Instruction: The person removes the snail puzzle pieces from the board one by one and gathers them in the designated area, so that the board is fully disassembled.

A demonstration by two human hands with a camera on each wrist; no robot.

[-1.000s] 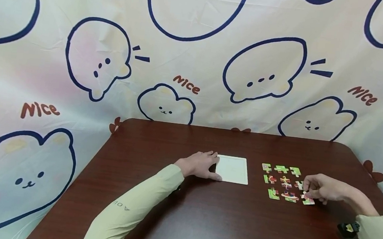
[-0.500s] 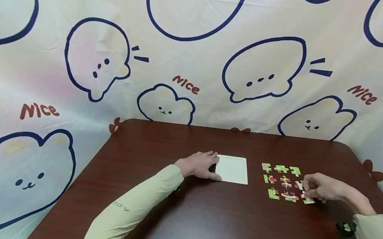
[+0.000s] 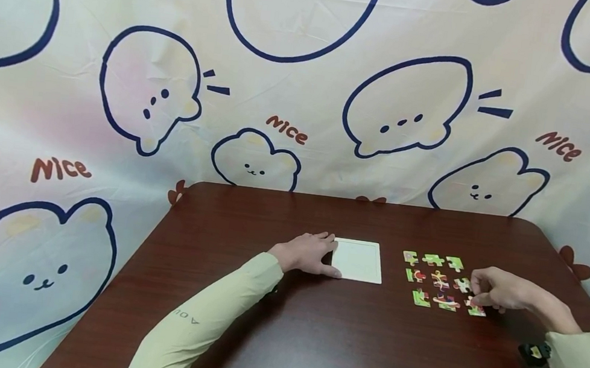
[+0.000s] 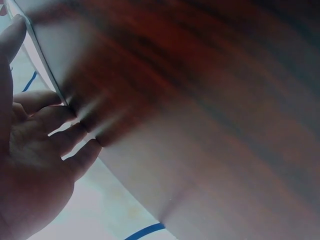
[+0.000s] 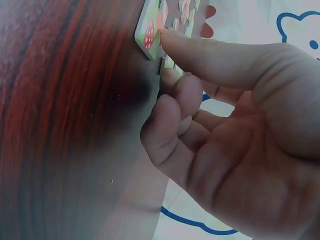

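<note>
My left hand (image 3: 309, 253) lies at the left edge of a flat white puzzle board (image 3: 358, 261), its fingers and thumb along that side. In the left wrist view the fingers (image 4: 60, 130) reach the table surface beside the board. My right hand (image 3: 501, 289) is at the right side of several loose jigsaw pieces. Its thumb tip touches the strawberry corner piece (image 5: 149, 36), which lies flat at the near right of the group. The index fingertip is close to the right-hand piece of the middle row (image 3: 462, 285). The other fingers are loosely curled with nothing held.
The remaining jigsaw pieces (image 3: 440, 279) lie spaced in rows on the dark brown table (image 3: 321, 339), right of the white board. A curtain (image 3: 284, 85) printed with blue cartoon outlines hangs behind the table. Small dark devices (image 3: 535, 353) sit at the wrists.
My right hand has shifted slightly to the right, uncovering more of the middle-row right piece. The left hand and the white board have stayed in place.
</note>
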